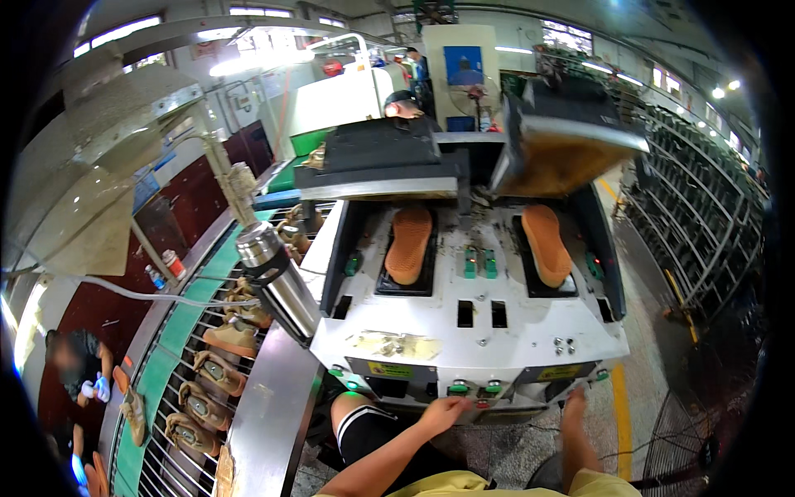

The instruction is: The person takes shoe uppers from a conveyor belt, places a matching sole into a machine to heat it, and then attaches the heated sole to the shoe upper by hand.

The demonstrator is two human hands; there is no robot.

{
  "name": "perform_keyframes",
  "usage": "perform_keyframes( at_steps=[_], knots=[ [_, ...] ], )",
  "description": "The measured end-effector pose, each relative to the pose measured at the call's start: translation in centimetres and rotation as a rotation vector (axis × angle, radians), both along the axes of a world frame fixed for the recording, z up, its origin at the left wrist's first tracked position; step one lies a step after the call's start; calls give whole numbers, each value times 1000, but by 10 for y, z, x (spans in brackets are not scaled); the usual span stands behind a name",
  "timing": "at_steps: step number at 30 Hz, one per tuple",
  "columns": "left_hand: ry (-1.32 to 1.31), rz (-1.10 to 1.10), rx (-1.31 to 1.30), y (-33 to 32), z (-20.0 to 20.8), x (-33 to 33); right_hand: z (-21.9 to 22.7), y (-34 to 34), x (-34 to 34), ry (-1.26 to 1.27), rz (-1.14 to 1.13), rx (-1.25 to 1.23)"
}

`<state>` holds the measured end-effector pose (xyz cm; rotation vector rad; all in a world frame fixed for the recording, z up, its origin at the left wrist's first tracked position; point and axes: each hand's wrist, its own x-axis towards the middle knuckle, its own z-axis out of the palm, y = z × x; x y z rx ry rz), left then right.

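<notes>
My left hand [445, 414] is in front of the press machine's white front panel, its fingers curled together. Its fingertips are beside a red button [482, 405] below two green buttons [458, 388]; contact is unclear. My right hand [575, 403] is at the panel's right end, near another green button [602, 375]; its fingers are too small to read. Upon the machine bed [414, 319], two tan-orange rubber soles lie face up on black pads: a left sole [410, 246] and a right sole [546, 246]. Behind them, the left press lid [377, 170] and right press lid [575, 128] are raised.
A steel thermos [277, 282] stands left of the machine. Beyond it, a roller conveyor [178, 352] carries several tan shoes [203, 406]. At far left, a co-worker [79, 364] wears gloves. Another person [403, 105] is behind the lids. Dark racks [696, 199] line the right side.
</notes>
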<state>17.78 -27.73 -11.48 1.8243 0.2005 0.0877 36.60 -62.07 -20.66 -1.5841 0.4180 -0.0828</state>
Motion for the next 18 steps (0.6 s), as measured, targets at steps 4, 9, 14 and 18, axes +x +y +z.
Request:
perform_keyframes(
  at_steps=[4, 9, 14, 18],
  knots=[
    [10, 657, -50, 105, -28, -115, 129, 179, -143, -761, 1005, -476],
    [77, 1479, 281, 173, -40, -290, 211, 338, -134, -1127, 1035, -457],
    [-105, 1577, -31, 147, -44, -399, 273, 504, -17, -1063, 693, -703],
    [-137, 1578, 79, 155, -55, -390, 290, 555, 51, -455, 628, -996]
  ],
)
